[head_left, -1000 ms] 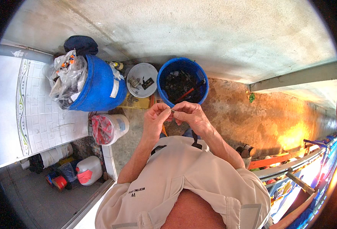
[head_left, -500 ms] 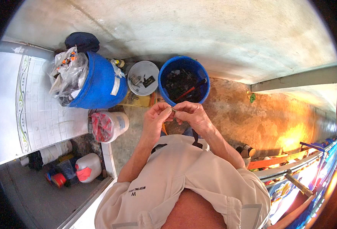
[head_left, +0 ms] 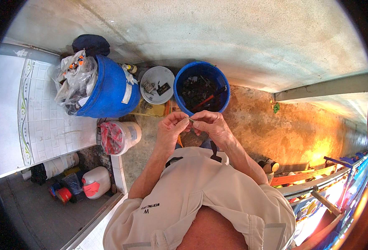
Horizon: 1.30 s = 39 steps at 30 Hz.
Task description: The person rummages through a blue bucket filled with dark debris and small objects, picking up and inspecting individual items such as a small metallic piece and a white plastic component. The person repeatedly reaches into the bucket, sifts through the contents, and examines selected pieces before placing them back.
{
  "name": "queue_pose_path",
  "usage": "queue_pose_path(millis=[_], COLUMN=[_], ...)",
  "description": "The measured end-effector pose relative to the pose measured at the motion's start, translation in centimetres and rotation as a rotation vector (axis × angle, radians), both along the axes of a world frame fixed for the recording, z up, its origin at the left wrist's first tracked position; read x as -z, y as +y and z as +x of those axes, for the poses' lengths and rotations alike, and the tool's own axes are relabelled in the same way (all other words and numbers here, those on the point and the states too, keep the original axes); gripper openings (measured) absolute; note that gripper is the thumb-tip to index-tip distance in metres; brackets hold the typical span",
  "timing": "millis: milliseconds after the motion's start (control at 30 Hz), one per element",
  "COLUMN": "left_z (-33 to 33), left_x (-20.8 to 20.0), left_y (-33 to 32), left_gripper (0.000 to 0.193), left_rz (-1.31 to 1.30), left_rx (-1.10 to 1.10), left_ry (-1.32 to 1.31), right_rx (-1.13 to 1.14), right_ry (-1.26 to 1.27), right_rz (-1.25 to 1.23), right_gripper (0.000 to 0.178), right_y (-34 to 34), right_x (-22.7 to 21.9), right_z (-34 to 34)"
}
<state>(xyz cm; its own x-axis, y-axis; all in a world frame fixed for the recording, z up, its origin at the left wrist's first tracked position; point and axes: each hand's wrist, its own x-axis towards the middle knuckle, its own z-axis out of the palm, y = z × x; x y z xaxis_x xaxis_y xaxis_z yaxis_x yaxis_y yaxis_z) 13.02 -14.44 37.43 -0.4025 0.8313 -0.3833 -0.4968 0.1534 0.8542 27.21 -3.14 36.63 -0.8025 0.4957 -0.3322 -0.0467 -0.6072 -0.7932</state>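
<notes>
Buckets have shifted slightly rightward in my view; left hand (head_left: 170,126) and right hand (head_left: 212,125) pinch a small piece (head_left: 191,120) between them near the blue tub (head_left: 223,79), presumably for fine control.

Only print we can really make out is on the cream shirt (head_left: 217,183): one big dark letter by a line of small dark capitals (head_left: 150,207), upside down from our view. We also spot a white label (head_left: 127,94) on the big blue barrel (head_left: 107,93), but whatever's on it is too small for us to read.
</notes>
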Motion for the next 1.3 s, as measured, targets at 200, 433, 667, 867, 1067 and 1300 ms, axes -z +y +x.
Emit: queue_pose_path(millis=[200,433,667,867,1067,1300], left_z=[0.0,0.0,0.0,0.1,0.6,0.8], left_x=[0.2,0.5,0.5,1.0,0.5,1.4], left_y=[-0.1,-0.2,-0.5,-0.5,-0.5,-0.7], left_gripper=[0.012,0.013,0.016,0.016,0.013,0.013], left_rz=[0.003,-0.018,-0.047,-0.037,-0.066,-0.074], left_rx=[-0.002,-0.026,-0.048,-0.064,-0.097,-0.111], left_ry=[-0.003,-0.247,-0.342,-0.312,-0.223,-0.179], right_rx=[-0.028,-0.009,-0.015,-0.014,-0.02,-0.008], right_ry=[-0.061,-0.037,-0.053,-0.061,-0.076,-0.092], right_rz=[0.066,0.044,0.044,0.058,0.067,0.077], right_gripper=[0.018,0.017,0.017,0.018,0.017,0.016], right_y=[0.2,0.0,-0.1,-0.3,-0.5,-0.7], right_x=[-0.3,-0.1,0.0,0.1,0.3,0.5], right_z=[0.1,0.1,-0.1,-0.2,-0.2,-0.2])
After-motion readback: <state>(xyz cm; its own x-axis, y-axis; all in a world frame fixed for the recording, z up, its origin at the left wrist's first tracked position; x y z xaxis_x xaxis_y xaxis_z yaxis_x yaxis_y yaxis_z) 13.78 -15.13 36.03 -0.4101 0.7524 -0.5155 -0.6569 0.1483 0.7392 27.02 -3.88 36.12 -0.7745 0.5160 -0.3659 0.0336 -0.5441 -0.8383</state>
